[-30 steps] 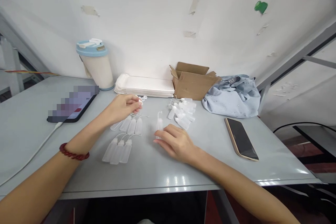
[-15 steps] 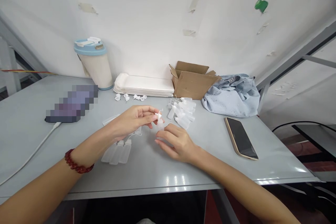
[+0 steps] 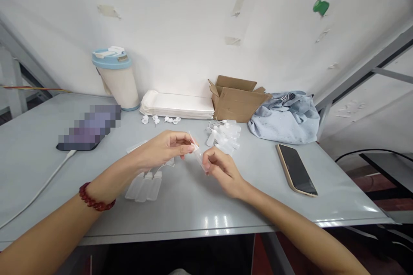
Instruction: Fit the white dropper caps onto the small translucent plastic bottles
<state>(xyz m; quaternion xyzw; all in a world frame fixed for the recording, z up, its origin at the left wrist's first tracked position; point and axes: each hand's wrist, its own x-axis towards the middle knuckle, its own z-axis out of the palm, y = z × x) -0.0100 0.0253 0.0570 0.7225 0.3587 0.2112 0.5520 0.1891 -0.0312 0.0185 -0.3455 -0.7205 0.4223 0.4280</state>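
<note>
Between my two hands is a small translucent plastic squeeze bottle [image 3: 198, 157], tilted, with a thin tip pointing up. My left hand [image 3: 171, 148] is closed, thumb and fingers pinching its neck and white top. The closed fingers of my right hand [image 3: 222, 171] grip the lower end of the bottle. Below my left wrist, several similar bottles [image 3: 144, 187] lie side by side, partly covered by that hand. Beyond my right hand lies a loose pile of bottles [image 3: 226, 134] with thin tips. Several small white caps [image 3: 156, 119] sit in a row farther back.
Along the wall stand a cup with a blue lid [image 3: 118, 79], a stack of white envelopes [image 3: 180, 104], an open cardboard box [image 3: 237, 102] and a bundled light-blue cloth [image 3: 285, 120]. A phone [image 3: 296, 169] lies right; a blurred, cabled device [image 3: 90, 128] lies left.
My right hand has closed around the lower end of the bottle, where its fingers were looser before. The bottle has tilted, its lower end toward my right hand. My left hand keeps its pinch.
</note>
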